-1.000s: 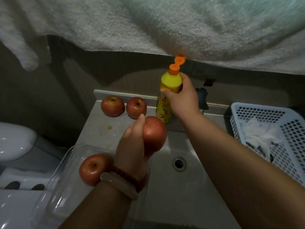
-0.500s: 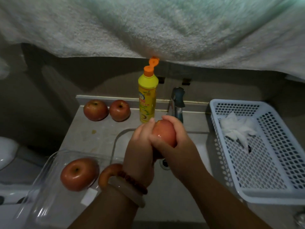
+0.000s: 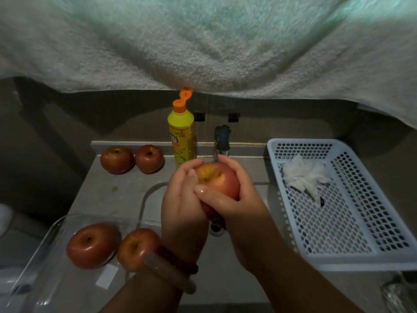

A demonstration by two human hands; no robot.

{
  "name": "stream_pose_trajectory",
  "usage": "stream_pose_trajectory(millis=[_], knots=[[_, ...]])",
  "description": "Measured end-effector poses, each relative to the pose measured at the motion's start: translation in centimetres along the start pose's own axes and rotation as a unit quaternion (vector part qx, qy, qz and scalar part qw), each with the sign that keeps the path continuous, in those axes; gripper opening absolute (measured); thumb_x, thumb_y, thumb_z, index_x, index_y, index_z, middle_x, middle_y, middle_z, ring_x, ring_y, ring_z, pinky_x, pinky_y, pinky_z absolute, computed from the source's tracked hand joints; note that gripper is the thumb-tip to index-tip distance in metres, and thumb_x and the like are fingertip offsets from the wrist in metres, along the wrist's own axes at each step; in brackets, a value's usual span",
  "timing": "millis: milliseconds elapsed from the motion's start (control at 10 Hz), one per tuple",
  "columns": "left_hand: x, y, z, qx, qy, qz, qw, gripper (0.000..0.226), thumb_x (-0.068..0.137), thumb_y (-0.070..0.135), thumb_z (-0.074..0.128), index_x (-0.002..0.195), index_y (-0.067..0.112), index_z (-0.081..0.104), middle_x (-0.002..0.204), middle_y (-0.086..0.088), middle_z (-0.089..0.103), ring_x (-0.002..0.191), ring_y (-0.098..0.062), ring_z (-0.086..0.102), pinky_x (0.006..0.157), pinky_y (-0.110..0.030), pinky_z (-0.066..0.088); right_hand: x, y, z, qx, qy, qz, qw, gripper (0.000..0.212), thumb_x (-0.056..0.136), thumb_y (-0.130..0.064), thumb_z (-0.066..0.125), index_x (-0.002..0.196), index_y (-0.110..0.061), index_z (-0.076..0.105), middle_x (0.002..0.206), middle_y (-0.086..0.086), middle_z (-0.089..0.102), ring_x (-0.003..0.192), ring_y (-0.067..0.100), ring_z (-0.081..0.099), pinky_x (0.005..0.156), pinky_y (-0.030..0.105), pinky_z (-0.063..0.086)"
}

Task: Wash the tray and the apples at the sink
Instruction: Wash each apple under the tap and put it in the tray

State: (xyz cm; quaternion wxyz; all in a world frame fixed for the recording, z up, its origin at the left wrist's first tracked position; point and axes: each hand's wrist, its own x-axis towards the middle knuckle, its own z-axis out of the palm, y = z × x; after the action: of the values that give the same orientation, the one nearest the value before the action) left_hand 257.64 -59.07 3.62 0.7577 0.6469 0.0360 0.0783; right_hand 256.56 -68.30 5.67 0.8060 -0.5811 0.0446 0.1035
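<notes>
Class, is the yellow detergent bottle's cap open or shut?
Open: the orange flip cap stands hinged up above the detergent bottle.

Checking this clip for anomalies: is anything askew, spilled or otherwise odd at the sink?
Two small things. The yellow soap bottle stands with its orange cap flipped open, and a small yellowish spot marks the counter below the two back apples.
</notes>
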Motion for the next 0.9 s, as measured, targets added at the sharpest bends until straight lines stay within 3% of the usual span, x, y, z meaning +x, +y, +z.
stream_pose_trajectory(millis=[100,200,300,400,500,600,700,800,900], knots=[[-0.4,-0.6,0.5,0.077,-0.019,0.044,0.996,0.034,0.093,0.041,0.04,0.117,0.027,0.059,0.122,-0.003,0.058,0.118,-0.02,0.055,0.09,-0.048,0.053,0.9,-0.1,-0.5,0.097,0.025,0.051,0.994,0.036,0.079,-0.021,0.073,0.112,-0.035,0.064,0.119,0.005,0.064,0.101,0.028,0.067,0.074,0.038,0.059],[-0.9,-0.1,0.7,0.065,-0.01,0.037,0.997,0.036,0.088,0.047,0.045,0.123,0.043,0.052,0.125,0.013,0.057,0.111,-0.006,0.059,0.088,-0.031,0.054,1.1,0.4,-0.8,0.139,0.036,0.042,0.989,0.028,0.079,-0.031,0.068,0.107,-0.031,0.069,0.114,0.005,0.068,0.097,0.026,0.07,0.074,0.039,0.058],[-0.6,0.5,0.6,-0.009,-0.011,-0.036,0.999,0.049,0.078,0.057,0.06,0.123,0.04,0.052,0.123,0.008,0.057,0.099,-0.007,0.064,0.075,-0.026,0.058,0.2,0.9,-1.0,0.057,0.023,-0.045,0.997,0.031,0.082,-0.046,0.056,0.112,-0.044,0.064,0.116,-0.008,0.065,0.102,0.014,0.067,0.076,0.031,0.057],[-0.1,0.5,0.4,-0.063,-0.022,-0.059,0.996,0.031,0.086,0.048,0.052,0.111,0.031,0.06,0.11,0.005,0.063,0.092,-0.01,0.067,0.069,-0.027,0.057,-0.1,1.0,-1.2,-0.15,-0.012,-0.147,0.978,0.035,0.088,-0.047,0.049,0.121,-0.06,0.048,0.125,-0.03,0.05,0.111,-0.006,0.055,0.084,0.016,0.051],[-0.1,0.5,0.8,-0.038,-0.033,-0.006,0.999,0.023,0.103,0.018,0.036,0.107,0.018,0.058,0.088,0.004,0.069,0.081,0.005,0.065,0.063,-0.012,0.05,0.1,0.5,-1.0,-0.218,0.011,-0.191,0.957,0.037,0.088,-0.042,0.055,0.123,-0.055,0.051,0.124,-0.033,0.049,0.111,-0.012,0.05,0.084,0.011,0.049],[-1.0,-0.1,1.6,0.06,-0.023,0.06,0.996,0.034,0.101,0.024,0.034,0.124,0.008,0.054,0.114,-0.005,0.066,0.099,0.006,0.06,0.081,-0.014,0.049,1.0,-0.7,-0.6,-0.06,0.067,-0.054,0.995,0.019,0.088,-0.044,0.062,0.106,-0.043,0.067,0.105,-0.02,0.062,0.099,0.005,0.062,0.077,0.024,0.057],[-2.0,-1.0,1.4,0.16,0.007,0.109,0.981,0.044,0.088,0.051,0.03,0.129,0.044,0.045,0.131,0.024,0.045,0.115,0.009,0.048,0.086,-0.008,0.044,2.2,-1.8,-0.9,-0.029,0.101,0.044,0.993,0.026,0.086,-0.055,0.058,0.082,-0.035,0.074,0.088,-0.004,0.071,0.091,0.021,0.067,0.08,0.043,0.057],[-0.7,-0.4,1.2,0.0,-0.024,-0.005,1.0,0.035,0.091,0.051,0.043,0.122,0.037,0.054,0.117,0.018,0.06,0.103,0.005,0.059,0.075,-0.014,0.05,1.8,-0.5,-0.5,-0.139,0.075,-0.092,0.983,0.027,0.094,-0.048,0.052,0.103,-0.028,0.069,0.102,-0.006,0.069,0.097,0.01,0.065,0.081,0.029,0.057],[1.1,0.6,-0.1,-0.052,-0.022,-0.056,0.997,0.026,0.099,0.044,0.04,0.101,0.031,0.062,0.091,0.018,0.07,0.084,0.004,0.065,0.068,-0.016,0.051,0.7,1.2,0.0,-0.341,0.017,-0.232,0.911,0.039,0.096,-0.035,0.049,0.132,-0.045,0.038,0.132,-0.026,0.039,0.115,-0.02,0.04,0.087,0.001,0.038]])
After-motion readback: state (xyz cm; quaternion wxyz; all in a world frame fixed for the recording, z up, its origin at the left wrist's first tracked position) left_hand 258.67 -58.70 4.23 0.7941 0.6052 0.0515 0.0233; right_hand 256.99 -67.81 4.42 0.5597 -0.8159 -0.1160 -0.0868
